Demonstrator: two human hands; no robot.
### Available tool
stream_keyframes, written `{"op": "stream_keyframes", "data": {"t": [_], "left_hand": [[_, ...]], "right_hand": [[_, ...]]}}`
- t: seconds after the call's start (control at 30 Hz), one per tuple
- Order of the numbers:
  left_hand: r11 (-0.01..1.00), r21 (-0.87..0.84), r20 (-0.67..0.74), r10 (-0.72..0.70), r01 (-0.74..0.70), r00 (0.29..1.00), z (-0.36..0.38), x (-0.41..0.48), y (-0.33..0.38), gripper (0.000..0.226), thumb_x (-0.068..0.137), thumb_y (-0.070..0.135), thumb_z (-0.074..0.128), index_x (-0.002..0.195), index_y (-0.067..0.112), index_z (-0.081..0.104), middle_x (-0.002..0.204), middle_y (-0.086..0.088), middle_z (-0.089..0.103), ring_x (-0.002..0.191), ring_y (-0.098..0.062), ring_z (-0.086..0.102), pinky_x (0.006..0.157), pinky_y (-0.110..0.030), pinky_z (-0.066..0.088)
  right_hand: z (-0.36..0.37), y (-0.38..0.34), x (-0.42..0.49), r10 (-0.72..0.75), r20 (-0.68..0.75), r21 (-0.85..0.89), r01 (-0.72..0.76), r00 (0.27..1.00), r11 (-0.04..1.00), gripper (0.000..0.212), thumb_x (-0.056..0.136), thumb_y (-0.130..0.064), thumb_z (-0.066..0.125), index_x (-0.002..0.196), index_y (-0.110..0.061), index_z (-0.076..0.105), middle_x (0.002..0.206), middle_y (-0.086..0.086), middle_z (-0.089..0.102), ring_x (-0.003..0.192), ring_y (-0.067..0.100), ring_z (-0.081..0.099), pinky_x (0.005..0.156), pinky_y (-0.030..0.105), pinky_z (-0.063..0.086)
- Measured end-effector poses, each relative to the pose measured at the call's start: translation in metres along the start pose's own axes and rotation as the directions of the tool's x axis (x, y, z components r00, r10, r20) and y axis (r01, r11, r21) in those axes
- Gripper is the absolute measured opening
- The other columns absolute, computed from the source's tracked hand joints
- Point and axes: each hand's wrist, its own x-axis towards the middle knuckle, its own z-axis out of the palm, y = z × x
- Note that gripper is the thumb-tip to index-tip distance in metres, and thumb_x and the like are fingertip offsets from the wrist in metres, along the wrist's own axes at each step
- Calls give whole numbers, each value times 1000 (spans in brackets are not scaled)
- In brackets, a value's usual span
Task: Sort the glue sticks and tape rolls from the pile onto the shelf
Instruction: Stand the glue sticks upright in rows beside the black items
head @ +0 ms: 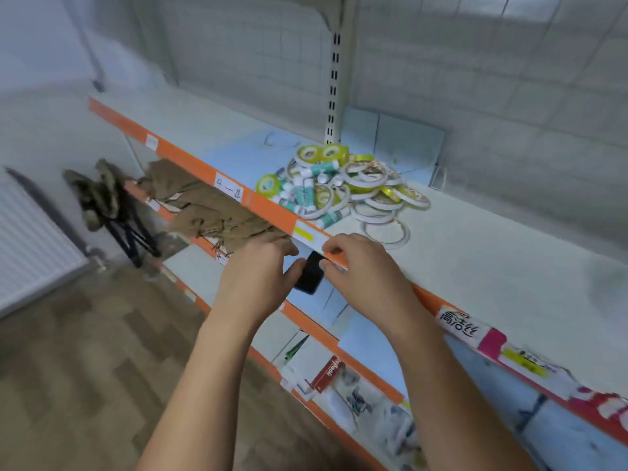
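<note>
A pile of white and yellow-green tape rolls (365, 180) mixed with teal-and-white glue sticks (302, 195) lies on the white shelf (492, 253) with the orange front edge. One white tape roll (385, 231) lies apart, nearest to me. Both my hands are in front of the shelf edge, below the pile. My left hand (258, 277) and my right hand (360, 266) pinch a small black flat object (310, 273) between thumbs and fingers. Neither hand touches the pile.
Light blue sheets (238, 154) lie on the shelf left of the pile and stand behind it. Brown cloth (204, 205) fills the lower shelf at left. Lower shelves hold a red box (328, 373) and packaged goods. A folding stool (112, 212) stands on the wooden floor.
</note>
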Motion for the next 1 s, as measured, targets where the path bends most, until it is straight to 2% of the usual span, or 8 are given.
{"op": "stream_keyframes", "data": {"t": [0.23, 0.33, 0.5, 0.73, 0.9, 1.0], "left_hand": [[998, -25, 24, 52, -51, 998, -6, 34, -52, 25, 94, 37, 57, 110, 22, 69, 107, 6, 66, 96, -16, 62, 72, -33, 52], [995, -61, 24, 82, -80, 996, 0, 51, -61, 22, 94, 35, 58, 109, 23, 69, 106, 8, 66, 97, -14, 61, 72, -32, 51], [982, -128, 54, 149, -141, 987, 12, 85, -72, 16, 94, 27, 58, 106, 24, 69, 103, 9, 63, 96, -15, 59, 77, -38, 51], [965, -128, 91, 242, -230, 966, 31, 135, -75, 32, 87, 13, 62, 118, 18, 65, 119, 3, 63, 111, -21, 56, 87, -40, 49], [947, -119, 163, 316, -299, 935, 42, 159, -84, 31, 87, 22, 67, 118, 26, 66, 118, 9, 63, 111, -20, 54, 89, -40, 44], [928, -146, 192, 367, -344, 910, 42, 171, -92, 29, 87, 29, 69, 116, 32, 67, 113, 12, 62, 110, -18, 52, 89, -39, 41]], "right_hand": [[34, -25, 43, 51, -26, 55, -49, 998, 997, 26, 96, -25, 57, 120, -20, 62, 115, -2, 61, 104, 14, 56, 87, 35, 50], [37, -24, 63, 59, -44, 47, -57, 997, 997, 22, 94, -20, 59, 115, -17, 64, 109, 1, 63, 102, 16, 57, 87, 36, 50], [34, -12, 98, 83, -118, 53, -77, 990, 996, 18, 92, -14, 61, 109, -14, 67, 98, 1, 66, 92, 15, 61, 82, 35, 53], [28, 6, 135, 124, -173, 60, -116, 977, 991, 17, 91, -11, 61, 107, -11, 69, 94, 0, 68, 83, 12, 62, 79, 34, 54], [32, 8, 154, 141, -213, 53, -133, 967, 990, 17, 91, -13, 61, 107, -12, 68, 96, 1, 68, 88, 12, 62, 81, 34, 53], [41, 5, 164, 160, -210, 42, -155, 964, 987, 18, 91, -15, 62, 108, -12, 67, 98, 2, 68, 92, 16, 62, 83, 39, 52]]}}
